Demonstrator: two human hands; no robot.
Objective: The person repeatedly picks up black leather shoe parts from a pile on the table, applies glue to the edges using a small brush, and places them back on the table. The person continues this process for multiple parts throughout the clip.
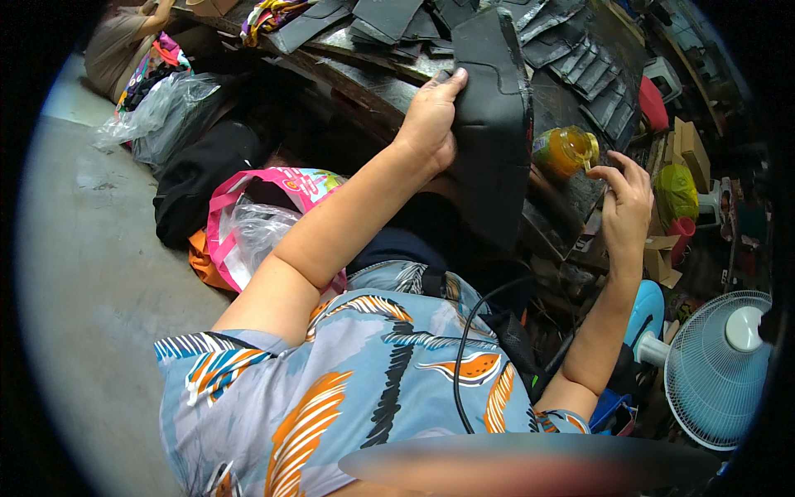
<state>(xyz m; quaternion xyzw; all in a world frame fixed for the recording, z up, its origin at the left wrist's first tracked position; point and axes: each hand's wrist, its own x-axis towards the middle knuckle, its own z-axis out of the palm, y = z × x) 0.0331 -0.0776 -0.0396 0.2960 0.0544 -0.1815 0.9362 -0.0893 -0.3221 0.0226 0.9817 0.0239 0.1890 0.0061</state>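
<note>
My left hand [432, 124] grips the edge of a large black leather-like panel [490, 124], thumb on its front face, and holds it upright over the near edge of the workbench. A curved outline shows near the panel's top. To its right is a glass jar [559, 152] of amber, glue-like liquid. At the jar's mouth my right hand [627, 199] has its fingertips closed on a short pale stick [589, 163]. The stick's other end is hidden at the jar, so I cannot tell whether it is a brush.
More black panels [389, 18] and overlapping small black pieces [592, 74] lie on the bench [356, 79]. A pink bag [228, 217] and plastic bag [178, 116] are at left. A white fan [716, 373] stands at lower right. Another person [116, 50] sits at far left.
</note>
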